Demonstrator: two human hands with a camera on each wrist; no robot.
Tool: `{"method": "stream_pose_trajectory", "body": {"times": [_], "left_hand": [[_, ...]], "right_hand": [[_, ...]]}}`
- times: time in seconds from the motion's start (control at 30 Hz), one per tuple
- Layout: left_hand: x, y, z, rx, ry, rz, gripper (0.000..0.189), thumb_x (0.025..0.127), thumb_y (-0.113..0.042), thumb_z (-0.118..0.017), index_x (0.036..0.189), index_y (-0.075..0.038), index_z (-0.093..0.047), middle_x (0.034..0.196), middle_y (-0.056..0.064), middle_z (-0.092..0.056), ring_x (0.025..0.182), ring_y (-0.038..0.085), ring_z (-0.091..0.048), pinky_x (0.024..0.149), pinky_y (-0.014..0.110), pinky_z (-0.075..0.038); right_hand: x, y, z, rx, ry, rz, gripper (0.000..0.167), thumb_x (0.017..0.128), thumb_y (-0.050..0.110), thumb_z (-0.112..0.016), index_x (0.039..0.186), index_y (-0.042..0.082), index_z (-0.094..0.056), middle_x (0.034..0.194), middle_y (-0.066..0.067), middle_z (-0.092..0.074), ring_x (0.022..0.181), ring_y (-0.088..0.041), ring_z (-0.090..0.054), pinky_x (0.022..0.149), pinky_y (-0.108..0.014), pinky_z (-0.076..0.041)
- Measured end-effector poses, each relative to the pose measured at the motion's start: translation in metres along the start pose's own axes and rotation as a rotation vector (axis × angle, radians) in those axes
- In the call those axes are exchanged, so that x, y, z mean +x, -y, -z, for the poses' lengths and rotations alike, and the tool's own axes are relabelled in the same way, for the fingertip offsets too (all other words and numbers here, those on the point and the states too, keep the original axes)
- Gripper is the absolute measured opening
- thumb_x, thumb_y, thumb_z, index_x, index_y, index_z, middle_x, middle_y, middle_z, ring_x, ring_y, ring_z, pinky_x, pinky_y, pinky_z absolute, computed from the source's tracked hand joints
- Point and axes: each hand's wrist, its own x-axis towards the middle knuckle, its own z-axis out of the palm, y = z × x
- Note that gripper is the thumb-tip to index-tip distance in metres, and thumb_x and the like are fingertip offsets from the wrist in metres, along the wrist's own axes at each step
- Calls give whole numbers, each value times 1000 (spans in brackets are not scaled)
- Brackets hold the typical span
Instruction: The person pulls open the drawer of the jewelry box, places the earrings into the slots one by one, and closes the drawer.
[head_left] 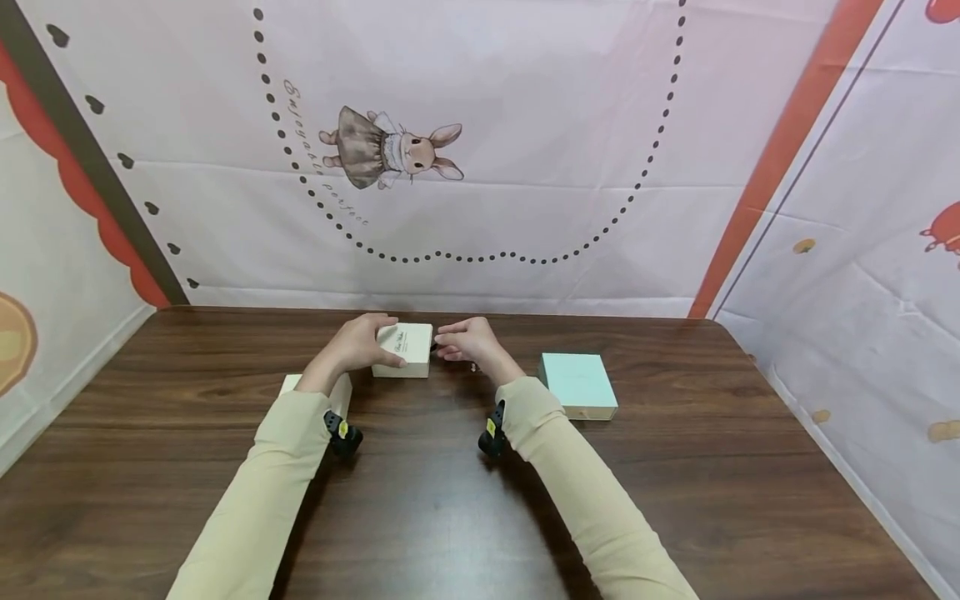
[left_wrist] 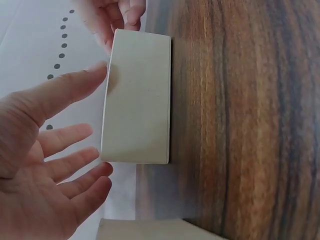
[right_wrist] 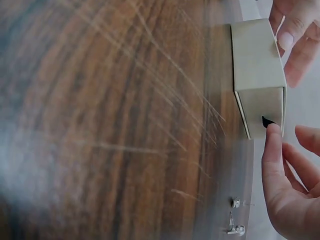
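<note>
A small cream drawer box (head_left: 416, 337) with dark lettering on its lid stands toward the table's back. My left hand (head_left: 363, 343) spreads over its left part, thumb along the front top edge and fingers toward the back. In the left wrist view, its fingertips (left_wrist: 102, 170) lie at the box's top edge without wrapping round it. My right hand (head_left: 472, 343) is at the box's right end. One fingertip touches a black pull tab (right_wrist: 267, 121) on that end face, while another finger stands apart above it. Small sparkling jewellery (right_wrist: 236, 229) lies near the right hand.
A second cream box (head_left: 341, 396) stands partly hidden under my left forearm. To the right of my right wrist is a mint-green drawer box (head_left: 577, 379). The brown wooden table (head_left: 420, 517) ends at a printed cloth wall (head_left: 510, 217) behind.
</note>
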Motion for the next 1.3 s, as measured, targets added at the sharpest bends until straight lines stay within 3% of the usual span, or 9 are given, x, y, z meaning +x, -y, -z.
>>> {"method": "stream_pose_trajectory", "body": {"times": [0.27, 0.5, 0.73, 1.3], "left_hand": [[4, 1, -3, 8, 46, 16, 81, 69, -28, -79, 134, 2, -40, 142, 24, -30, 130, 41, -25, 104, 52, -22], [4, 1, -6, -12, 52, 18, 82, 68, -27, -80, 133, 3, -42, 140, 23, -35, 128, 39, -30, 103, 50, -24], [4, -1, -4, -21, 58, 34, 83, 68, -25, -80, 135, 3, -39, 141, 22, -34, 129, 39, -28, 104, 50, -24], [4, 0, -2, -37, 79, 45, 84, 69, -23, -80, 136, 5, -36, 141, 22, -32, 131, 38, -26, 105, 49, -22]], "right_hand": [[3, -2, -7, -31, -18, -9, 24, 84, 2, -63, 106, -9, -63, 95, -23, -66, 58, -14, -63, 61, -26, -53], [2, -6, -10, -34, -11, -34, 20, 84, -2, -60, 101, -10, -64, 88, -21, -67, 56, -12, -61, 62, -27, -53], [3, -7, -12, -68, -39, -2, 17, 82, -1, -63, 97, -10, -66, 86, -21, -68, 56, -12, -62, 61, -26, -53], [4, -8, -10, -92, -89, -28, 13, 79, -7, -64, 91, -9, -68, 79, -22, -67, 49, -11, -61, 58, -25, -53]]}}
